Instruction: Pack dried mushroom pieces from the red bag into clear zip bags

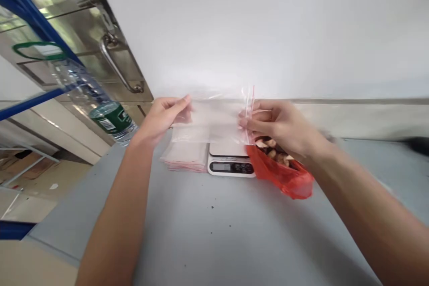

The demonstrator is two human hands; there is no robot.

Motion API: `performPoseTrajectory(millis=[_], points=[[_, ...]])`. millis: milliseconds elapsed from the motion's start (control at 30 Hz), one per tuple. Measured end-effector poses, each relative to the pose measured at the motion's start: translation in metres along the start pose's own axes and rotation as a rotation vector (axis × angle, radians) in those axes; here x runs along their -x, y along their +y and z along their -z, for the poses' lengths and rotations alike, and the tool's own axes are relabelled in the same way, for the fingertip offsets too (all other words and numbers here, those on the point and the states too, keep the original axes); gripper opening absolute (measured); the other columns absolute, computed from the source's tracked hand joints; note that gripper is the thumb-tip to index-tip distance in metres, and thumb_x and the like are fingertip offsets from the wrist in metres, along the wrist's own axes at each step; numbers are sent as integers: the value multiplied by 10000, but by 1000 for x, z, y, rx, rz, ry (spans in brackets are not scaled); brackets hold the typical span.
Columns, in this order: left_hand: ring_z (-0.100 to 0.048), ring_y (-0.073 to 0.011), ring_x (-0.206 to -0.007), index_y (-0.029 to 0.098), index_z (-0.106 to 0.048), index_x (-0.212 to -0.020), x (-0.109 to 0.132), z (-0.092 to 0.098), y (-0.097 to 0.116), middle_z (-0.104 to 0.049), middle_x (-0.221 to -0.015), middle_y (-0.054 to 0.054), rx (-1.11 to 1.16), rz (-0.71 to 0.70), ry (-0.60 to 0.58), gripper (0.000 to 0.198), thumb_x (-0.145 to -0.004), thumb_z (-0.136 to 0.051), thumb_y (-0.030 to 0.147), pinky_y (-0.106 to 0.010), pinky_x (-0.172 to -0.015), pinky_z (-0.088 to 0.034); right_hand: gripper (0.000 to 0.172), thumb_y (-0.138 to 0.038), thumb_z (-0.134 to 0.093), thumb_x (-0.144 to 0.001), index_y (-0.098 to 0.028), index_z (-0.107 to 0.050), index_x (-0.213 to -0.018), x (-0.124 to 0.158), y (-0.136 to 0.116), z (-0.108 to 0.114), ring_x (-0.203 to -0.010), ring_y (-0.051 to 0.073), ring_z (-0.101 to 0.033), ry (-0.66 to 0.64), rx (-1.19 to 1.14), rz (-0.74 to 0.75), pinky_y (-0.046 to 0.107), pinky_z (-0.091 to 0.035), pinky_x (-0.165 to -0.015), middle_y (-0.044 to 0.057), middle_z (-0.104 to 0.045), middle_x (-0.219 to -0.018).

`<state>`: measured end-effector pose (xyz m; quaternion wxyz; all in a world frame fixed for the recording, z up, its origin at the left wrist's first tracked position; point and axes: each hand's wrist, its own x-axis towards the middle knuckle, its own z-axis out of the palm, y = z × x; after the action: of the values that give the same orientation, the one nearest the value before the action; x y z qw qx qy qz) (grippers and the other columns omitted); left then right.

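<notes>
So both hands are up over the surface (pixel 214 228) with a clear zip bag (pixel 211 120) stretched flat between them. The left hand (pixel 166 115) pinches the bag's left edge with thumb and fingertips, and the right hand (pixel 279 126) pinches the right edge, where the red zip strip runs. The bag hangs in the air right above a small white scale (pixel 229 165), not touching it as far as I can see.

Just left of the scale there's a stack (pixel 186 158) of the same bags lying flat. On its right, a red bag (pixel 288 176) sits under the right wrist with brown chunks (pixel 273 152) inside. A bottle (pixel 100 103) stands at the surface's far left corner, with a steel door (pixel 110 49) behind it.
</notes>
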<state>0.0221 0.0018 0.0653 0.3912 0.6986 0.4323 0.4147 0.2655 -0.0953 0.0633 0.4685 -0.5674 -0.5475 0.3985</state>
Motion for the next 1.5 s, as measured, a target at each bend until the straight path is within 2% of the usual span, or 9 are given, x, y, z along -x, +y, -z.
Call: performPoseTrajectory(millis=[100, 200, 367, 467, 600, 767, 967, 1200, 1500], points=[[-718, -184, -754, 192, -806, -800, 5, 39, -4, -749, -769, -65, -61, 159, 64, 378, -899, -792, 556, -289, -757, -596, 75, -269, -748, -864, -198, -759, -882, -13, -9, -22, -690, 200, -677, 161, 190, 119, 331, -536, -650, 44, -738, -781], [-738, -175, -758, 203, -820, -826, 12, 73, -13, -787, -813, -75, -206, 328, 130, 245, -939, -779, 416, -246, -724, -581, 197, -255, -636, -971, -200, -817, -1024, -24, -16, -51, -880, 250, -734, 241, 444, 470, 387, -574, -812, 87, -796, -984], [-786, -235, -766, 217, -815, -891, 20, 100, -41, -824, -907, -124, -234, 540, 93, 277, -932, -772, 488, -289, -662, -604, 353, -64, -496, -1010, -164, -835, -1022, -26, -12, -113, -1109, 313, -687, -148, 1104, 625, 345, -499, -710, 164, -784, -1198], [-807, -263, -759, 232, -793, -874, 20, 97, -58, -822, -849, -116, -141, 606, -30, 297, -864, -824, 527, -314, -671, -636, 361, -49, -486, -1022, -150, -820, -929, -19, 2, -140, -1032, 288, -681, -422, 1258, 562, 319, -425, -628, 168, -779, -1007], [-773, -222, -649, 225, -777, -751, 12, 77, -69, -800, -738, -80, -137, 628, -169, 259, -746, -919, 441, -282, -633, -633, 268, -111, -562, -1033, -170, -811, -956, -12, 22, -148, -935, 255, -697, -523, 1263, 532, 322, -399, -597, 126, -784, -962], [-716, -155, -611, 217, -777, -639, 1, 54, -72, -730, -625, -12, -166, 532, -208, 150, -700, -910, 250, -230, -633, -603, 314, -80, -500, -1056, -169, -796, -1114, -9, 35, -143, -993, 252, -715, -535, 1265, 489, 311, -414, -604, 129, -778, -1089], [-646, -114, -584, 226, -780, -669, -2, 48, -73, -676, -599, 29, -162, 420, -108, 115, -721, -879, 200, -200, -592, -531, 377, -52, -465, -1050, -166, -750, -1269, -2, 42, -139, -1141, 288, -678, -477, 1210, 493, 363, -521, -838, 155, -749, -1280], [-763, -200, -706, 224, -775, -772, -4, 43, -72, -735, -636, 22, -234, 460, -154, 271, -575, -961, 214, -289, -718, -629, 382, -68, -536, -1032, -127, -671, -1385, 2, 46, -129, -1115, 289, -679, -459, 1092, 499, 389, -531, -878, 160, -778, -1193], [-795, -301, -944, 177, -807, -1035, -3, 29, -67, -790, -828, -43, -433, 395, -218, 306, -735, -815, 237, -419, -912, -661, 308, -31, -506, -1030, -116, -727, -1227, 1, 61, -127, -1174, 284, -703, -558, 994, 532, 408, -556, -989, 133, -781, -1227]])
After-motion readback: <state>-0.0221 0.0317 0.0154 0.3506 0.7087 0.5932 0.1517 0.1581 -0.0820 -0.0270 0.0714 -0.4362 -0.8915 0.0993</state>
